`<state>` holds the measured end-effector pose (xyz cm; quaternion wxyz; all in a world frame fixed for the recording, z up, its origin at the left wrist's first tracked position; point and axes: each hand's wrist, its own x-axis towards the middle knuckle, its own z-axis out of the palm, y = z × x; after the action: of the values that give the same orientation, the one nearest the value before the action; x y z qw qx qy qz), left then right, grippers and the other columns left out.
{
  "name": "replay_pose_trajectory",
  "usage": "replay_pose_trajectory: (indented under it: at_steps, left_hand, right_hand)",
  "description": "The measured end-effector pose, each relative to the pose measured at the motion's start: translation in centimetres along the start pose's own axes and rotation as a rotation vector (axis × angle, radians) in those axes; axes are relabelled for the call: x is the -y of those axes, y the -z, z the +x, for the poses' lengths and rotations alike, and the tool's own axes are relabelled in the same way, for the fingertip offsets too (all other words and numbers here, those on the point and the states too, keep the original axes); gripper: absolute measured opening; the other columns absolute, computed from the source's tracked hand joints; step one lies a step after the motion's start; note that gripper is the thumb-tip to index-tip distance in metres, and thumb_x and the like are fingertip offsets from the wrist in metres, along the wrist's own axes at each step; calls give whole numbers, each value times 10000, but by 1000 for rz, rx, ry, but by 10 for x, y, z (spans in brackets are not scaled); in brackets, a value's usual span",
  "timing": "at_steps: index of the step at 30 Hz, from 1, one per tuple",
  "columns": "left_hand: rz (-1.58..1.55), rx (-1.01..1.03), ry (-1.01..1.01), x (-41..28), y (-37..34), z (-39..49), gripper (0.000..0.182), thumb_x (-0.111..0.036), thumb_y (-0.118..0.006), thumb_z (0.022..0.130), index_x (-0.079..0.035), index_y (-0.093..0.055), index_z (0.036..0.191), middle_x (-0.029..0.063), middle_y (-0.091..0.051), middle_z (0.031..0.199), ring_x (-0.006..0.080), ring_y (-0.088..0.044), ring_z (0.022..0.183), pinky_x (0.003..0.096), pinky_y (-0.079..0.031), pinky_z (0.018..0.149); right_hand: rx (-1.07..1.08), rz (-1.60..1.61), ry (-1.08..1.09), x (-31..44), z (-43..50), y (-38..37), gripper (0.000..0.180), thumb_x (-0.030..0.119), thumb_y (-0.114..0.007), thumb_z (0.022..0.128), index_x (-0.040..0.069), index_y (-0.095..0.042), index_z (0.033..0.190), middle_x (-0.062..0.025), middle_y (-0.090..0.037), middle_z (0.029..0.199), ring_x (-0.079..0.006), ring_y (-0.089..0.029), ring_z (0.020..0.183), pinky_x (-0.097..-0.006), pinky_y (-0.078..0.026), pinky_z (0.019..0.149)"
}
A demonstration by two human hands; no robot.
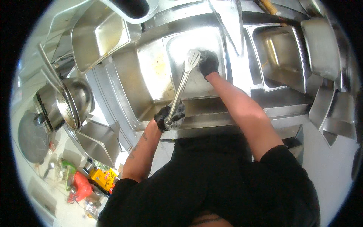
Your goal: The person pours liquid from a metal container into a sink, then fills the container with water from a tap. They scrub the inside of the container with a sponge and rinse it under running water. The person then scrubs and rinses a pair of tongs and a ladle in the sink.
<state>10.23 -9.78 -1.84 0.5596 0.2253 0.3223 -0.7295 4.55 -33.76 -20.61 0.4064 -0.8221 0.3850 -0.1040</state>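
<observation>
My left hand (171, 115), in a black glove with suds on it, is closed around the handle end of metal tongs (183, 82) with a slotted head. The tongs slant up and to the right over a stainless steel sink (132, 82). Beside their slotted head is my right hand (209, 63), also black-gloved, over a rectangular metal pan (198, 88) in the sink. The fingers of my right hand are blurred, and whether they hold anything cannot be made out.
Deep steel pans stand at the upper left (97, 37) and right of the sink (283, 54). A colander (63, 109) and a steel pot (79, 93) are at the left. Lower left lie a red plastic bag (81, 185) and a yellow packet (103, 178). More pans (323, 48) crowd the right edge.
</observation>
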Motion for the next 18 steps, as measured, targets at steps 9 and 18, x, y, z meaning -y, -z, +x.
replay_pose_trajectory:
  at_steps: [9, 18]
  left_hand:
    - [283, -183, -180, -16, 9, 5, 249, -352, -525, 989, -141, -582, 1109, 6, -599, 871, 145, -583, 667, 285, -471, 498]
    - [516, -301, -421, -29, -16, 34, 379, -520, -547, 954, -144, -566, 996, -12, -547, 787, 111, -550, 632, 286, -470, 484]
  right_hand:
    - [38, 31, -113, 52, -10, 72, 278, 236, -613, 936, 35, -680, 1115, -143, -691, 1115, -281, -647, 1034, -356, -490, 926]
    - [-507, 156, 505, 162, 150, 189, 438, 247, -573, 875, 8, -557, 1242, -177, -643, 1020, -334, -618, 968, -412, -479, 886]
